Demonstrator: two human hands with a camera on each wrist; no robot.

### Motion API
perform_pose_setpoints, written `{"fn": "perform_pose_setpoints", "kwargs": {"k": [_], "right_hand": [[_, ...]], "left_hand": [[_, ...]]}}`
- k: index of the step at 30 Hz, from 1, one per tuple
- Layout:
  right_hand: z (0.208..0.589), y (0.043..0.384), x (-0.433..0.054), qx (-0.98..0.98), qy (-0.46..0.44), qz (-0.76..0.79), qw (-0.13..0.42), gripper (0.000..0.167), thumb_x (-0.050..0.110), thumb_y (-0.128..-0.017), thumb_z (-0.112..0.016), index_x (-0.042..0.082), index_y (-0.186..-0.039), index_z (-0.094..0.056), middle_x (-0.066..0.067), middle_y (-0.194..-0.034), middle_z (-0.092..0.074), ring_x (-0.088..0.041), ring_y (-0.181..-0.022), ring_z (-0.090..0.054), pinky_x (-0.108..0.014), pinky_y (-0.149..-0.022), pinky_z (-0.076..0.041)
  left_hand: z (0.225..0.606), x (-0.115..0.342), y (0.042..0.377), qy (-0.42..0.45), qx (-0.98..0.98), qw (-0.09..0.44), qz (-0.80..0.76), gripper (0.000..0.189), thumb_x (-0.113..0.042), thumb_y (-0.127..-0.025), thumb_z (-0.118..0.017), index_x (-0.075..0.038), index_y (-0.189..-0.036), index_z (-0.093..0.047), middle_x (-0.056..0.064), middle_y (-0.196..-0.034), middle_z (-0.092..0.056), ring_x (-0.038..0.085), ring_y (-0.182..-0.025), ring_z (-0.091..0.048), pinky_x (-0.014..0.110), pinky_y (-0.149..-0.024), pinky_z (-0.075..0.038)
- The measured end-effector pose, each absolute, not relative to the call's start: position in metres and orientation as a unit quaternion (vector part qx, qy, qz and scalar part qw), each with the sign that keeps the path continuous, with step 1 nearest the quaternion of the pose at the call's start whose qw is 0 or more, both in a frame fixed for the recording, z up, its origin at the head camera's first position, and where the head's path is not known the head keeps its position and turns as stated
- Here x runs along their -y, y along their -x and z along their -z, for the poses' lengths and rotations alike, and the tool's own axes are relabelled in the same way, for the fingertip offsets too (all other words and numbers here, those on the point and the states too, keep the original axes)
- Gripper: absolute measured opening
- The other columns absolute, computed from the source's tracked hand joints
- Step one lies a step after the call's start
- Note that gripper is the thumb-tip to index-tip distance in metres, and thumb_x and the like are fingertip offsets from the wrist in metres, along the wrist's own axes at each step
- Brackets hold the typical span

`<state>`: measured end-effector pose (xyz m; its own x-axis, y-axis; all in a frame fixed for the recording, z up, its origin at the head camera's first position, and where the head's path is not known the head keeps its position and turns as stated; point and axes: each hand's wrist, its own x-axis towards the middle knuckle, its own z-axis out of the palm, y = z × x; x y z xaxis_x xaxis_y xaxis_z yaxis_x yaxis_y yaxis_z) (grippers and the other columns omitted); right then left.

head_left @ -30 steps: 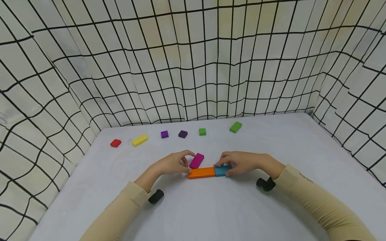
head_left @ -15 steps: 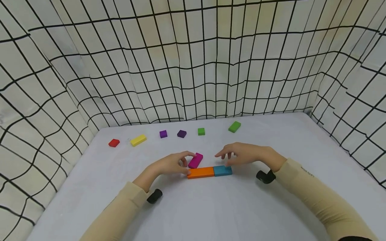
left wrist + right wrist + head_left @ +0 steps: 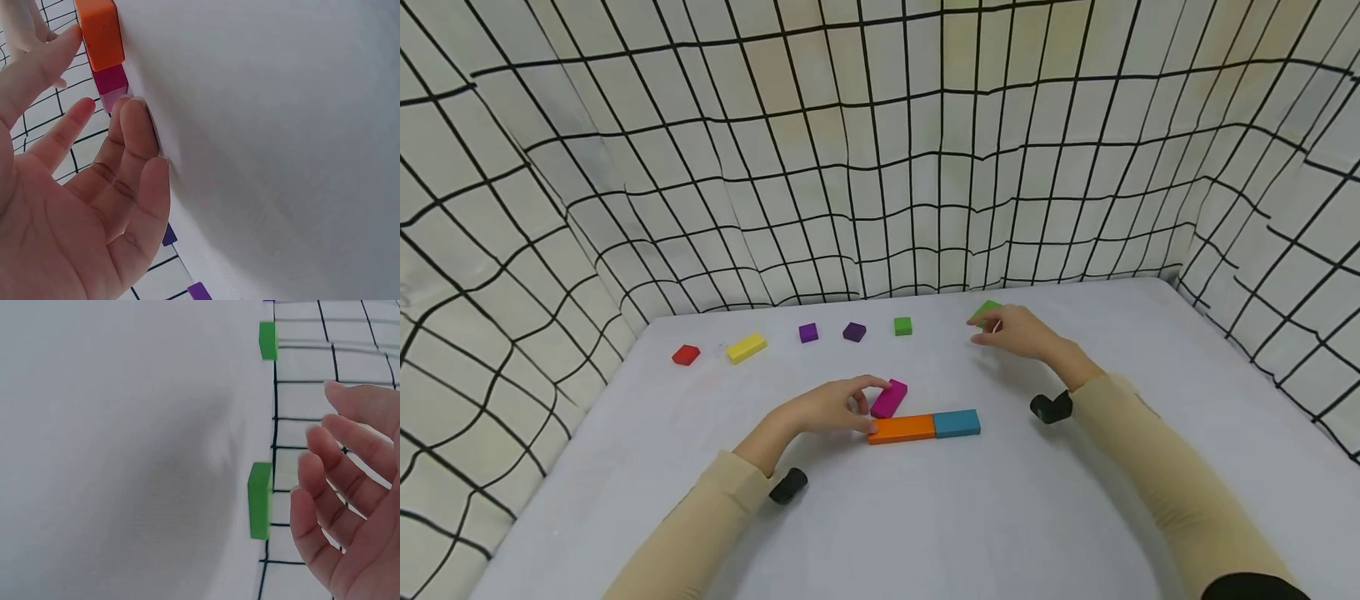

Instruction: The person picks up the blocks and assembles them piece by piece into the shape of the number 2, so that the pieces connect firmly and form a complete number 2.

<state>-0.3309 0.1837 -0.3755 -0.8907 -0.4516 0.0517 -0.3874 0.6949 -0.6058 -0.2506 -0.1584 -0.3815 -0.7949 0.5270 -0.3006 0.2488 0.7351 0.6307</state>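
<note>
In the head view my left hand (image 3: 822, 408) stays beside the orange block (image 3: 904, 429), its thumb touching the block's left end. Its fingers are loosely bent near the magenta block (image 3: 890, 400), which lies slanted just behind the orange one. A blue block (image 3: 957, 423) lies end to end with the orange block, forming one row. My right hand (image 3: 1024, 333) reaches over the far right of the table and partly covers the longer green block (image 3: 987, 308). In the right wrist view its fingers are spread and relaxed, apart from that green block (image 3: 259, 500), holding nothing.
Along the far edge of the white table (image 3: 1000, 517) lie a red block (image 3: 686, 355), a yellow block (image 3: 747, 348), a purple block (image 3: 808, 333), a dark purple block (image 3: 854, 332) and a small green block (image 3: 902, 326). A black grid net (image 3: 887, 192) rises behind and at both sides.
My right hand has let go of the blue block, lifted, and moved away from me to the longer green block. The left hand has stayed at the orange block.
</note>
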Motion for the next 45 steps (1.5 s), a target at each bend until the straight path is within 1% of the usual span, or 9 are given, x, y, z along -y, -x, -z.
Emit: {"fn": "perform_pose_setpoints", "kwargs": {"k": [4,9,15,21,24,28,32,34,45], "right_hand": [[0.38,0.343,-0.187,-0.917,0.184,0.351,0.042,0.05,0.023,-0.097,-0.072,-0.003,-0.138,-0.06,-0.011,-0.098,-0.061,-0.026,-0.087,-0.052,-0.033,-0.07,-0.042],[0.388,0.353,-0.189,-0.921,0.135,0.361,0.055,0.062,0.026,-0.096,-0.072,0.0,-0.148,-0.051,-0.014,-0.105,-0.056,-0.025,-0.087,-0.049,-0.033,-0.071,-0.04],[0.398,0.361,-0.194,-0.918,0.108,0.375,0.063,0.069,0.022,-0.097,-0.071,-0.002,-0.154,-0.039,-0.016,-0.107,-0.053,-0.022,-0.084,-0.049,-0.031,-0.07,-0.042],[0.403,0.367,-0.203,-0.921,0.079,0.374,0.076,0.071,0.024,-0.099,-0.067,0.0,-0.157,-0.034,-0.023,-0.121,-0.053,-0.022,-0.085,-0.055,-0.029,-0.071,-0.046],[0.404,0.371,-0.202,-0.921,0.072,0.373,0.08,0.073,0.024,-0.099,-0.068,-0.001,-0.157,-0.032,-0.024,-0.121,-0.052,-0.023,-0.085,-0.055,-0.031,-0.072,-0.046],[0.403,0.375,-0.197,-0.927,0.067,0.358,0.088,0.078,0.027,-0.098,-0.069,-0.003,-0.158,-0.029,-0.024,-0.124,-0.051,-0.029,-0.098,-0.052,-0.039,-0.086,-0.046],[0.401,0.376,-0.192,-0.932,0.059,0.343,0.101,0.082,0.031,-0.098,-0.066,-0.005,-0.158,-0.025,-0.028,-0.138,-0.047,-0.037,-0.122,-0.046,-0.051,-0.108,-0.038],[0.399,0.375,-0.191,-0.932,0.055,0.341,0.107,0.083,0.031,-0.099,-0.065,-0.006,-0.159,-0.022,-0.03,-0.143,-0.044,-0.039,-0.127,-0.044,-0.054,-0.112,-0.035],[0.406,0.38,-0.194,-0.938,0.053,0.333,0.084,0.077,0.03,-0.098,-0.069,-0.009,-0.154,-0.033,-0.028,-0.134,-0.05,-0.035,-0.114,-0.05,-0.048,-0.101,-0.043]], "left_hand": [[0.38,0.158,0.25,-0.218,-0.899,0.236,-0.298,0.064,-0.02,-0.092,-0.076,-0.02,-0.15,-0.049,0.005,-0.11,-0.061,0.021,-0.094,-0.059,0.037,-0.082,-0.054],[0.38,0.159,0.249,-0.219,-0.897,0.238,-0.301,0.064,-0.019,-0.092,-0.077,-0.018,-0.15,-0.05,0.005,-0.11,-0.061,0.021,-0.095,-0.058,0.036,-0.083,-0.054],[0.38,0.16,0.248,-0.215,-0.899,0.237,-0.299,0.062,-0.02,-0.092,-0.077,-0.019,-0.149,-0.051,0.004,-0.111,-0.061,0.022,-0.097,-0.059,0.039,-0.087,-0.054],[0.381,0.157,0.249,-0.214,-0.899,0.243,-0.295,0.062,-0.02,-0.092,-0.077,-0.019,-0.148,-0.052,0.004,-0.111,-0.061,0.022,-0.099,-0.059,0.04,-0.088,-0.054],[0.38,0.156,0.249,-0.217,-0.899,0.242,-0.295,0.062,-0.019,-0.092,-0.077,-0.018,-0.148,-0.052,0.004,-0.111,-0.061,0.022,-0.098,-0.059,0.039,-0.087,-0.054],[0.379,0.157,0.25,-0.215,-0.901,0.239,-0.292,0.062,-0.019,-0.092,-0.078,-0.018,-0.148,-0.052,0.004,-0.109,-0.061,0.022,-0.096,-0.058,0.038,-0.085,-0.054],[0.379,0.158,0.249,-0.211,-0.901,0.241,-0.294,0.062,-0.019,-0.091,-0.078,-0.017,-0.148,-0.052,0.004,-0.108,-0.061,0.021,-0.096,-0.058,0.037,-0.084,-0.054],[0.379,0.159,0.249,-0.213,-0.9,0.24,-0.296,0.062,-0.019,-0.091,-0.078,-0.017,-0.148,-0.052,0.003,-0.108,-0.061,0.021,-0.095,-0.058,0.036,-0.083,-0.054],[0.382,0.159,0.25,-0.209,-0.9,0.241,-0.299,0.062,-0.018,-0.091,-0.078,-0.019,-0.148,-0.052,0.004,-0.109,-0.061,0.022,-0.096,-0.059,0.039,-0.086,-0.054]]}}
